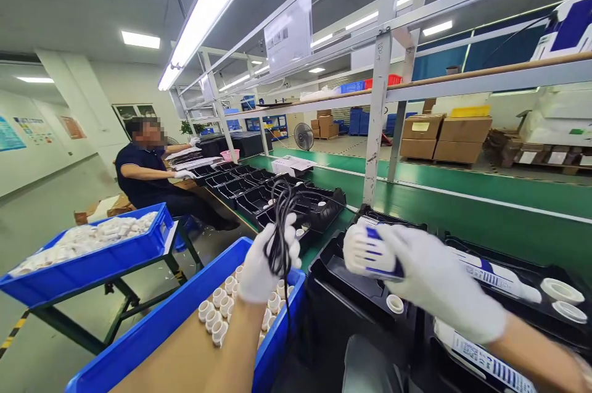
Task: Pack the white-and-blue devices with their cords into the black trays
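Observation:
My left hand point(266, 263), in a white glove, grips a bundled black cable point(280, 226) that loops up above my fist and trails down over a blue bin point(157, 325). My right hand point(425, 279), also gloved, holds a white and blue device point(367, 251) over a black plastic tray point(337, 273). The blue bin under my left hand holds several small white cups point(217, 316) on a brown cardboard sheet. A white ring part point(394, 303) lies in the tray below the device.
More black trays point(259, 192) run along the green workbench point(462, 214) toward a seated person point(148, 174) in dark clothes. Another blue bin point(92, 245) of white parts stands on a metal stand at left. Cardboard boxes point(444, 137) and a fan point(303, 136) stand beyond the bench.

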Demonstrator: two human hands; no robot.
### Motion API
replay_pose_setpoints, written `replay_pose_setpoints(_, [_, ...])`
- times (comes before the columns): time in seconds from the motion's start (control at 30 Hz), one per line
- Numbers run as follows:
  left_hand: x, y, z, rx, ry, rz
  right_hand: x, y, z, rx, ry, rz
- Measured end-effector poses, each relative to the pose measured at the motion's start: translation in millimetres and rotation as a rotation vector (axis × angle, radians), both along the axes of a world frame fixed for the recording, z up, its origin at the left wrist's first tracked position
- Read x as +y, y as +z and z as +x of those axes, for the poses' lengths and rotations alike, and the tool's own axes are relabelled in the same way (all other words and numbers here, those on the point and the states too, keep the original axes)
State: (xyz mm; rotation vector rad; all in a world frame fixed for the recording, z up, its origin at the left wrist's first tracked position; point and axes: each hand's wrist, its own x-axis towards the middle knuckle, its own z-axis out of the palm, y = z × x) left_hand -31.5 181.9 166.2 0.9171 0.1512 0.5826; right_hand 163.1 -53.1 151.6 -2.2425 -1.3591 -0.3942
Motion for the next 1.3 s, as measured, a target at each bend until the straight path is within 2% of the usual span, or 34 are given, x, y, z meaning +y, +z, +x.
replay_pose_setpoints(0.1, [16, 48.2, 58, 0.037, -0.178, 0.128, 51, -45.9, -5, -0.053, -0.084, -0.294])
replay_pose_setpoints(0.2, [22, 66.4, 102, 0.207, -0.342, 0.259, 84, -73.1, 3, 0.146, -0.130, -0.424])
replay_pose_setpoints(0.3, [23, 67.1, 124, 0.345, -0.434, 0.371, 99, -83.6, 16, 0.348, -0.130, -0.439])
replay_pose_setpoints(0.43, [23, 63.3, 136, 0.385, -0.434, 0.464, 106, -89.8, 24, 0.458, -0.133, -0.458])
replay_pose_setpoints(0.63, [22, 61.9, 148, 0.401, -0.439, 0.523, 108, -103.3, 14, 0.454, -0.187, -0.424])
replay_pose_setpoints(0.8, [24, 61.3, 142, 0.405, -0.459, 0.555, 89, -111.4, 27, 0.424, -0.137, -0.462])
replay_pose_setpoints(0.87, [25, 59.6, 141, 0.415, -0.487, 0.579, 76, -103.4, 38, 0.305, -0.059, -0.484])
replay_pose_setpoints(0.93, [25, 58.0, 144, 0.441, -0.535, 0.619, 64, -82.6, 50, 0.137, -0.015, -0.399])
replay_pose_setpoints(1.07, [20, 61.4, 155, 0.452, -0.679, 0.746, 54, -13.9, 72, -0.173, -0.102, 0.195])
replay_pose_setpoints(1.1, [18, 63.7, 158, 0.434, -0.739, 0.778, 55, 2.2, 76, -0.225, -0.072, 0.266])
replay_pose_setpoints(1.17, [16, 69.0, 161, 0.392, -0.821, 0.822, 59, 25.3, 83, -0.192, 0.031, 0.218])
replay_pose_setpoints(1.2, [16, 71.2, 162, 0.370, -0.811, 0.823, 61, 31.4, 84, -0.110, 0.057, 0.161])
replay_pose_setpoints(1.23, [15, 72.9, 164, 0.338, -0.749, 0.793, 63, 33.9, 84, -0.006, 0.058, 0.123])
replay_pose_setpoints(1.3, [12, 74.0, 170, 0.205, -0.516, 0.632, 69, 31.2, 81, 0.211, 0.042, 0.137])
